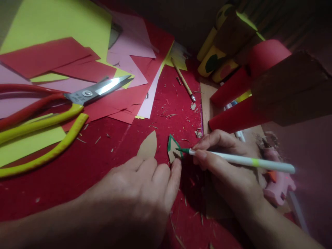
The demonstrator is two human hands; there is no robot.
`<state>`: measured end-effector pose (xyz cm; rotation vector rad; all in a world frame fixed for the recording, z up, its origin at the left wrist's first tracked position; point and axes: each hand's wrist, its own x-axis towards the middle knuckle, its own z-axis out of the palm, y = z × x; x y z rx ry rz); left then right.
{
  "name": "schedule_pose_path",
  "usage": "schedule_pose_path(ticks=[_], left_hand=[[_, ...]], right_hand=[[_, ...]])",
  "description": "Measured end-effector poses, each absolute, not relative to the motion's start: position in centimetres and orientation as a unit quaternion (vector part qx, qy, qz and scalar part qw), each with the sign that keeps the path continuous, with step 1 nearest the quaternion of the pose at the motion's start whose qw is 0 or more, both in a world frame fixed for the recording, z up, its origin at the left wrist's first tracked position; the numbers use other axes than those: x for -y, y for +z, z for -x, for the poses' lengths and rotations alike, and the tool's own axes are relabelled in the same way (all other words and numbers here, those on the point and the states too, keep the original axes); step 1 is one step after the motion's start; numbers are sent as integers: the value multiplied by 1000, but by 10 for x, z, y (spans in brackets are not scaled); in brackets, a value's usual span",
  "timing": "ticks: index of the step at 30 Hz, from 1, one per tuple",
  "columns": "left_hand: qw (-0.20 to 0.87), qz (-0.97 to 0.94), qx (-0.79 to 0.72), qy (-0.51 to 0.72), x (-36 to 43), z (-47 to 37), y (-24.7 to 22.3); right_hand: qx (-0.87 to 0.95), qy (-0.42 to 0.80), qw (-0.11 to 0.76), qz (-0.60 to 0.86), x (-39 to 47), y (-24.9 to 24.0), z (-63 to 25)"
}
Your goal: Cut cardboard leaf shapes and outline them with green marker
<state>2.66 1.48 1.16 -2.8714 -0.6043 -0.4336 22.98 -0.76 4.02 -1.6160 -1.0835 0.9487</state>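
My right hand (229,169) is closed around a white green-tipped felt-tip pen (233,158). The pen's tip touches a small leaf-shaped cardboard cutout (174,147), whose edges carry a green outline around a bare tan middle. With bent fingers, my left hand (147,183) holds the lower end of this leaf down on the red surface. A second, plain tan leaf cutout (149,145) lies just left of it, its lower end against my left fingers. My left fingertips are partly hidden.
Large scissors (88,93) with red and yellow handles lie at left on coloured paper sheets (59,20). A pencil (184,81) lies beyond the leaves among scraps. Red tubes with cardboard (238,110) stand at right, near a pink glue gun-like object (278,186).
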Motion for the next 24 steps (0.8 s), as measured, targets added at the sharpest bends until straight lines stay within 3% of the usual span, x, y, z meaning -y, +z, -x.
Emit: schedule_pose_path(ticks=[24], left_hand=[[75, 956, 241, -148, -6, -26, 10]], right_hand=[[519, 379, 360, 676, 5, 46, -229]])
